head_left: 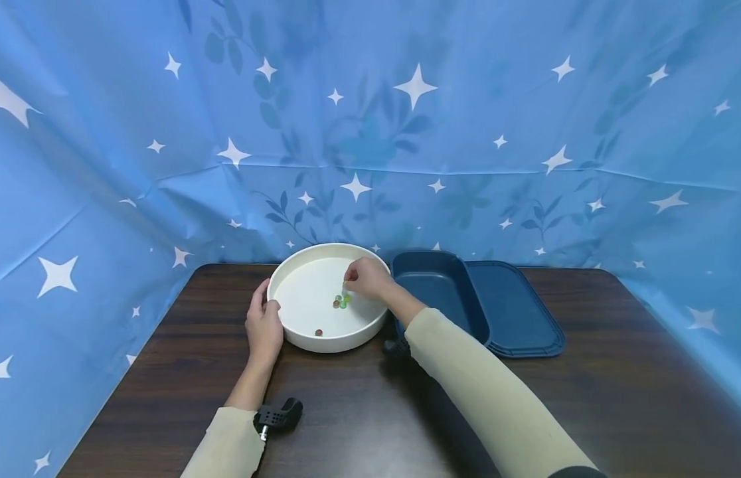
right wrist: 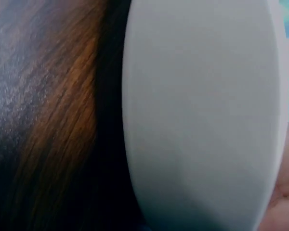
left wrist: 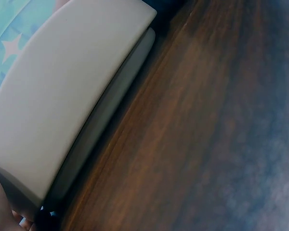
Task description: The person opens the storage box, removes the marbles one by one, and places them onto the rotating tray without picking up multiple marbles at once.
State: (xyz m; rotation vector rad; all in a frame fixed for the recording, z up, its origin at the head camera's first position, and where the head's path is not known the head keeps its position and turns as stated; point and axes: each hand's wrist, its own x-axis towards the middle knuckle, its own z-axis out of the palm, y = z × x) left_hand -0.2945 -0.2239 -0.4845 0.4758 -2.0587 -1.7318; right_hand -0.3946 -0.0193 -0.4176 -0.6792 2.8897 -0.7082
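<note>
A white round dish (head_left: 305, 279) stands on the table, with several small green and reddish-brown marbles (head_left: 343, 305) clustered on its floor. A single reddish marble (head_left: 319, 332) lies apart, close to the near wall. My left hand (head_left: 264, 325) holds the dish at its left side, thumb and fingers against the outer wall. Over the dish's right part, my right hand (head_left: 368, 277) points its fingertips down and pinches a small yellowish-green marble (head_left: 345, 286), largely covered by the fingers. Both wrist views are mostly filled by the dish's outer wall (left wrist: 62, 86).
A dark blue rectangular tray (head_left: 448, 292) stands right of the dish, partly behind the right forearm. Beside it lies a flat blue lid (head_left: 514, 312). Dark wooden table (head_left: 340, 405) extends in front, and a blue star-patterned curtain (head_left: 370, 133) hangs behind.
</note>
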